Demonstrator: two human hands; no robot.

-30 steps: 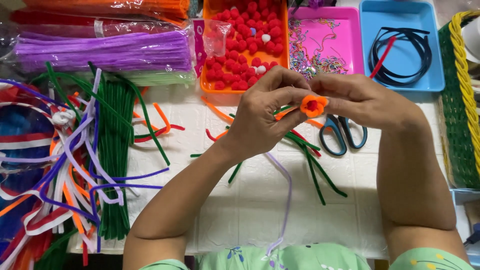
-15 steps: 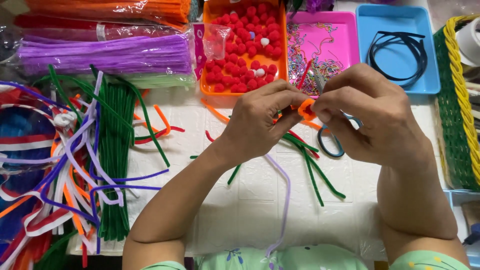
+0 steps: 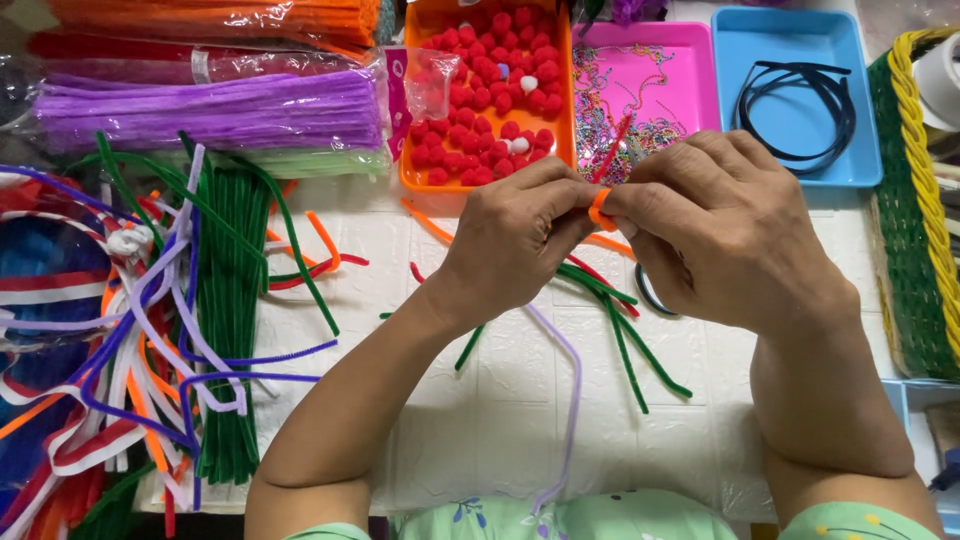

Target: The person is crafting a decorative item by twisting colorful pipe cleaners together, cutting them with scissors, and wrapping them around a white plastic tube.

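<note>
My left hand [image 3: 515, 245] and my right hand [image 3: 725, 230] meet above the white table [image 3: 500, 400]. Both pinch a small coiled orange pipe cleaner [image 3: 599, 208] between thumbs and fingertips. Only a sliver of the orange coil shows between the fingers. Under my hands lie loose green pipe cleaners [image 3: 625, 335], a red one and a long lilac pipe cleaner [image 3: 570, 400]. Scissors [image 3: 655, 295] are mostly hidden beneath my right hand.
An orange tray of red pom-poms [image 3: 485, 100], a pink tray [image 3: 645, 85] and a blue tray with black headbands [image 3: 795, 100] stand at the back. Bundles of purple [image 3: 210, 110], green [image 3: 225, 300] and mixed pipe cleaners fill the left. A green and yellow basket [image 3: 915, 200] sits right.
My right hand has rolled over the orange coil, now covering most of it and the scissors. Both hands stay together at the same spot.
</note>
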